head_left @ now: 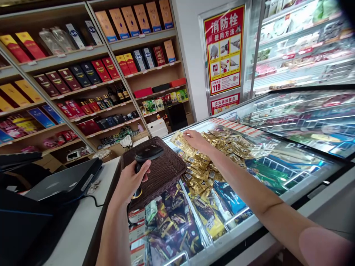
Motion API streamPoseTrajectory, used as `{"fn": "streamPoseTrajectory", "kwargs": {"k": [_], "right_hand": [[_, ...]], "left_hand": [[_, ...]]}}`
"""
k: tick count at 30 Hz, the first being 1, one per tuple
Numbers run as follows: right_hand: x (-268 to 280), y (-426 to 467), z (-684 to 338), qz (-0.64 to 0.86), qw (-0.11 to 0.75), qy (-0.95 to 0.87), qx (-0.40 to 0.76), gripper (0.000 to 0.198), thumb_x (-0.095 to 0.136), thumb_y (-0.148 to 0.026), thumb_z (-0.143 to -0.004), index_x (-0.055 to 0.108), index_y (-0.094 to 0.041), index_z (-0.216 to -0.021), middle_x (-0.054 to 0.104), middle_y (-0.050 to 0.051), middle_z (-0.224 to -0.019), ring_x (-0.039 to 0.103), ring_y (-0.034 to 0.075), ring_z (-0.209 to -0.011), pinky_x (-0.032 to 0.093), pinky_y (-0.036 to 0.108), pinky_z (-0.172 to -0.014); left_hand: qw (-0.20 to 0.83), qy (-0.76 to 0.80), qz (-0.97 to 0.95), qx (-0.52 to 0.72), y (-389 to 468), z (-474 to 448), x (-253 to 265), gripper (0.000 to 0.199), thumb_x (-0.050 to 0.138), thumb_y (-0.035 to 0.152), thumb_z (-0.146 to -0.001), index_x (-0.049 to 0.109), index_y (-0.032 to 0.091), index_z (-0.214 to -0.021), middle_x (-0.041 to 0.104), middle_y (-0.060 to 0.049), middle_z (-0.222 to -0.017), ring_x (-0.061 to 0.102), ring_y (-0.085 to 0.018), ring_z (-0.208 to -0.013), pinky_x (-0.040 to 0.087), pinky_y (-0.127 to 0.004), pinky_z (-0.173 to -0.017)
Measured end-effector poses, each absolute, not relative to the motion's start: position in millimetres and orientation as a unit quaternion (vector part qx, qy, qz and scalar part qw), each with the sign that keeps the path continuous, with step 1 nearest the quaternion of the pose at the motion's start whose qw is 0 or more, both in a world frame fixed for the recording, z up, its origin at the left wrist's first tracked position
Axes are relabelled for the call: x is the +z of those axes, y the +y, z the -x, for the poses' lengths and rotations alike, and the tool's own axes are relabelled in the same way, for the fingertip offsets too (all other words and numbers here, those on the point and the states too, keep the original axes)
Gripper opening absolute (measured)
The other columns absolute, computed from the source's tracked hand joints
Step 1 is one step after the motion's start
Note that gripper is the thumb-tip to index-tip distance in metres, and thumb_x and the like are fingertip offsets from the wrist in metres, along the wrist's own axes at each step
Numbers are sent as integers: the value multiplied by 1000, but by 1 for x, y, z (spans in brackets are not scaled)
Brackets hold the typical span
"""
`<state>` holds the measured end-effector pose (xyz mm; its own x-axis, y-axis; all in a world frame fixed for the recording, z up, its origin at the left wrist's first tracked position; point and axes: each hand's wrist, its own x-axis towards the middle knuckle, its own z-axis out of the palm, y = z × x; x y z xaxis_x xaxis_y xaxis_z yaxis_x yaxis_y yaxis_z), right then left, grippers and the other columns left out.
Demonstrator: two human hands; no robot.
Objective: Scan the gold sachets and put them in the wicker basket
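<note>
My left hand is wrapped round the handle of a black barcode scanner, held over an upturned brown wicker basket. The scanner's head points to the right, toward the packets. With my right hand I grip a gold foil packet by its right end, at the far side of the heap. Many more gold packets lie in a loose pile beneath and beside that hand, on the glass top of a freezer.
Wrapped ice creams show through the chest freezer's glass. A white counter with a dark monitor or till stands at left. Shelves of boxed bottles line the back wall. A lit fridge stands at right.
</note>
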<state>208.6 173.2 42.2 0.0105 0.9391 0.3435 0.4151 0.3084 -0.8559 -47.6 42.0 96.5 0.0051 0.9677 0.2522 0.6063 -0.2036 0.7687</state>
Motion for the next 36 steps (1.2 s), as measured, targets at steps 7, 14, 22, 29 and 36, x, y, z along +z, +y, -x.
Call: {"fn": "streamPoseTrajectory", "kwargs": {"k": [7, 14, 22, 29, 36], "right_hand": [[46, 172, -210, 548, 429, -685, 215, 25, 45, -33, -93, 65, -19, -94, 58, -1, -66, 44, 13, -55, 27, 24, -53], [46, 173, -207, 563, 399, -699, 188, 26, 44, -34, -95, 65, -19, -95, 64, 2, -74, 49, 13, -58, 29, 24, -54], [46, 169, -206, 578, 374, -701, 185, 26, 43, -34, -95, 65, -21, -98, 68, 3, -81, 53, 14, -58, 30, 23, -52], [45, 172, -205, 586, 365, -703, 170, 28, 43, -33, -96, 66, -19, -102, 70, 6, -88, 57, 16, -67, 32, 23, -55], [46, 171, -206, 586, 358, -706, 173, 28, 42, -34, -96, 66, -20, -102, 70, 5, -84, 58, 15, -64, 32, 23, -54]], "left_hand": [[235, 592, -680, 363, 43, 41, 95, 50, 58, 66, -77, 59, 16, -74, 62, -3, -70, 55, -13, -54, 41, -23, -52], [262, 579, -689, 348, 42, 37, 93, 48, 57, 65, -78, 59, 17, -77, 61, -3, -71, 55, -13, -57, 42, -24, -53], [270, 586, -677, 353, 39, 32, 95, 51, 59, 67, -75, 61, 17, -78, 61, -4, -70, 55, -14, -56, 42, -25, -53], [273, 581, -682, 350, 39, 32, 96, 50, 58, 66, -77, 60, 16, -78, 60, -4, -71, 55, -14, -57, 43, -25, -54], [269, 584, -686, 341, 39, 32, 94, 50, 57, 67, -77, 60, 16, -79, 60, -5, -72, 56, -15, -58, 43, -26, -54]]}}
